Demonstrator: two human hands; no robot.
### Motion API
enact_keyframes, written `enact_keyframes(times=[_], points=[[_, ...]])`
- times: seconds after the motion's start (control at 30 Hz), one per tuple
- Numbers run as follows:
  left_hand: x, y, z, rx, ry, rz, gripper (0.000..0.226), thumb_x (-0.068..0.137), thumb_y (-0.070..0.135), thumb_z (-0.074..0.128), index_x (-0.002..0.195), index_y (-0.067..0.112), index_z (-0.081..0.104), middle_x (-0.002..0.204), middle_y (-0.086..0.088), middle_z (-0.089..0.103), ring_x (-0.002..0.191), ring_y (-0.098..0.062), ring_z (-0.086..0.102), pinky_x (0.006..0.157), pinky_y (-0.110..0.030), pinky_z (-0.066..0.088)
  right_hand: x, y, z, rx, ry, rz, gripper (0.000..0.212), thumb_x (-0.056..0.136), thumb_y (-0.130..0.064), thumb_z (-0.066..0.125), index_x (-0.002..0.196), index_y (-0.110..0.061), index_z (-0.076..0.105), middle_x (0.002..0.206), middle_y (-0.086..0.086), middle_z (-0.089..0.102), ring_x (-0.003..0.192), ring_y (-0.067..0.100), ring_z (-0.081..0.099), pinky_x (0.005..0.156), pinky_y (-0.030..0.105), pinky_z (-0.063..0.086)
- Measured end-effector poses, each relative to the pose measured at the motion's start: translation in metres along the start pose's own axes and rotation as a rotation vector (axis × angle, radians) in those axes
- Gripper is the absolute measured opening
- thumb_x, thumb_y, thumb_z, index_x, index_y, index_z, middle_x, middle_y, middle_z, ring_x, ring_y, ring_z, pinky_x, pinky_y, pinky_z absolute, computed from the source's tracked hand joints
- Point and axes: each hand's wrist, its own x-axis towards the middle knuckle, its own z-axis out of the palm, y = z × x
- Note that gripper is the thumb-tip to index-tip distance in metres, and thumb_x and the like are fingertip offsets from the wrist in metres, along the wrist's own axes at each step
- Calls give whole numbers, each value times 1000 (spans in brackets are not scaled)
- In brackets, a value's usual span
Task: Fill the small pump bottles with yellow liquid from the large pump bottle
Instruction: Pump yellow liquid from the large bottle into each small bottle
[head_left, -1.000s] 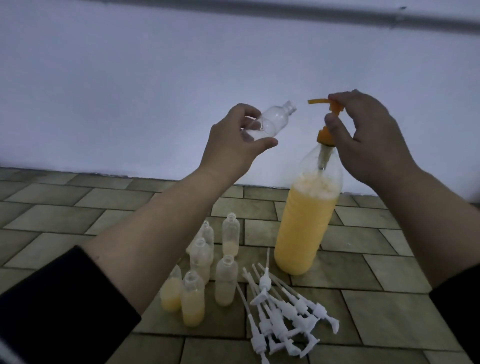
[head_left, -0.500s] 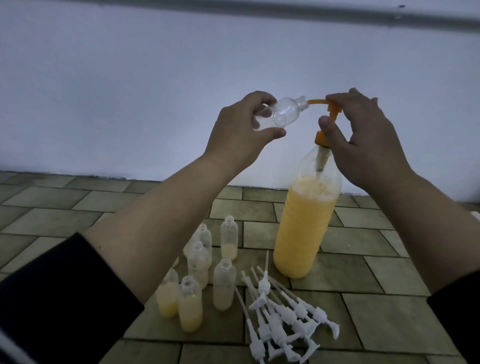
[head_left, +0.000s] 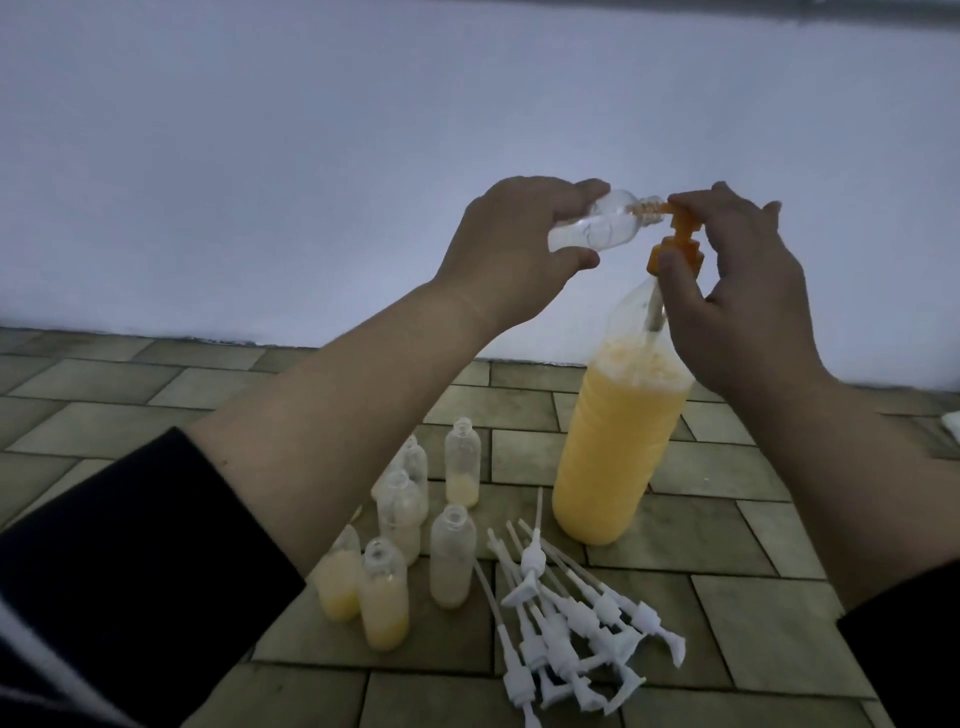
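orange pump (head_left: 675, 241), yellow liquid (head_left: 618, 457), white pump heads (head_left: 576, 623).

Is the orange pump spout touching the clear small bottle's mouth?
Touching: the head view shows the orange spout inside the neck of the small bottle.

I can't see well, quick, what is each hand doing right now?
Left hand: holding the empty small bottle sideways against the spout.
Right hand: gripping the orange pump head of the large bottle.

One head-worn wide-angle view, looking forward and down from close behind both forearms, onto the tiled floor (head_left: 727, 649) and the pale wall (head_left: 311, 182) beyond.
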Motion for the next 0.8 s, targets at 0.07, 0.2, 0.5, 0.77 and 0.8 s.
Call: enact_keyframes(times=[0.07,0.2,0.5,0.77,0.8], points=[[-2,-1,0,17,-18,-6,48,82,30,68,129,28,56,116,9,65,107,-15,54,92,-26,40,-3,0,4,5,8,-11,35,95,-22,45,129,-16,51,134,1,52,130,14,39,115,25,4],[8,3,-13,8,-1,-20,52,80,32,70,129,30,56,122,13,62,101,-7,52,92,-17,37,12,-6,-5,-28,16,-47,36,97,-28,41,126,-11,55,133,8,54,135,23,36,116,32,5],[4,-1,1,25,-65,-23,45,82,32,67,126,30,58,113,8,64,101,-9,54,82,-16,35,0,-1,2,-26,52,2,34,97,-23,40,126,-12,54,130,5,55,129,16,40,117,32,12],[13,5,-17,153,-33,63,43,86,40,62,126,24,57,119,6,60,111,-15,50,91,-22,34,6,-7,-6,27,123,-46,37,97,-29,38,120,-9,58,120,8,60,121,16,46,113,46,24],[12,5,-13,142,-36,61,43,86,40,62,125,24,58,114,6,60,108,-15,51,90,-21,35,4,-4,-3,24,141,-39,37,97,-28,38,121,-9,58,122,7,59,123,17,45,115,44,22]])
